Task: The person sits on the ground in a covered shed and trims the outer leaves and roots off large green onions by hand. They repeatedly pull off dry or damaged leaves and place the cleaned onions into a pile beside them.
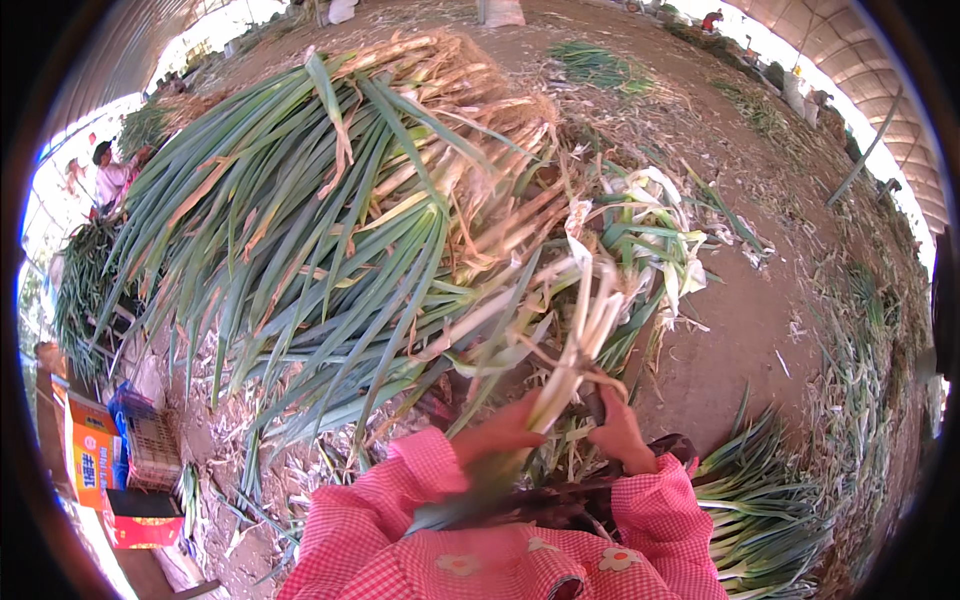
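Observation:
My left hand point(499, 433) grips a green onion point(556, 394) by its pale stalk. Its root end points away from me, and its leaves blur back over my lap. Just to the right, my right hand point(621, 433) is at a thin brown dried strip point(609, 379) beside the stalk. Whether its fingers close on that strip is unclear. Before me lies a large heap of untrimmed green onions point(322, 187), leaves to the left and brown roots to the upper right. Peeled outer leaves point(660, 225) lie scattered past my right hand.
Cleaned green onions point(765, 510) lie in a pile at my right. On the left are an orange cardboard box point(91, 450), a plastic crate point(152, 450) and a red box point(142, 525). A person point(111, 176) is at the far left. Leaf litter point(862, 405) covers the ground at right.

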`<act>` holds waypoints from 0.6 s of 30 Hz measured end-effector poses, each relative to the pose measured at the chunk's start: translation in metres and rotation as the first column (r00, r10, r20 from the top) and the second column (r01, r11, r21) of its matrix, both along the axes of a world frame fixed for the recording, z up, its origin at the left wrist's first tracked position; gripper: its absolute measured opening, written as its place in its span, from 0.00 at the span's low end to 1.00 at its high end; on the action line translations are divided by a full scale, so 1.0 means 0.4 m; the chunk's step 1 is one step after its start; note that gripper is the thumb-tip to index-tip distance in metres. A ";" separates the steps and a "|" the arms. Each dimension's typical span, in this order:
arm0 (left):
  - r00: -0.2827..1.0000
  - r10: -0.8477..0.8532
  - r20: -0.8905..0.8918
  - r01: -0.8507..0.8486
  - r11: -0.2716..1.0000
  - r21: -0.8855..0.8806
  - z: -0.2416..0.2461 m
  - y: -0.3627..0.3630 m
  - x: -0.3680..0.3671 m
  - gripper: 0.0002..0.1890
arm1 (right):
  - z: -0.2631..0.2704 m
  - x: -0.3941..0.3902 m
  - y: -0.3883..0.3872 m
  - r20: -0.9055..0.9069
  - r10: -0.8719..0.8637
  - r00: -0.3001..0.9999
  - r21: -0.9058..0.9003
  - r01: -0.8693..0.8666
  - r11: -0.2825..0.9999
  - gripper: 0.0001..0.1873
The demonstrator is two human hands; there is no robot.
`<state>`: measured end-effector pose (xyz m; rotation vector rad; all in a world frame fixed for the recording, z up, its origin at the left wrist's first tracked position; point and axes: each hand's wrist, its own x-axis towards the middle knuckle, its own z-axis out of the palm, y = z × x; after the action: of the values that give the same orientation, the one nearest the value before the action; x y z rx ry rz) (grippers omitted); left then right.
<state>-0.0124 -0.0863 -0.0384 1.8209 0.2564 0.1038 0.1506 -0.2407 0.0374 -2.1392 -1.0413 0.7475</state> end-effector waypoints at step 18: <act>0.800 0.593 0.095 -0.466 0.513 0.720 0.088 0.264 -0.302 0.14 | -0.020 -0.082 -0.035 -0.028 0.096 0.995 0.065 -0.094 0.993 0.49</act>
<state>-0.1332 0.0195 -0.0030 2.4804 1.0326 0.5671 0.1178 -0.2548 0.0293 -2.0293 -1.1424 0.7794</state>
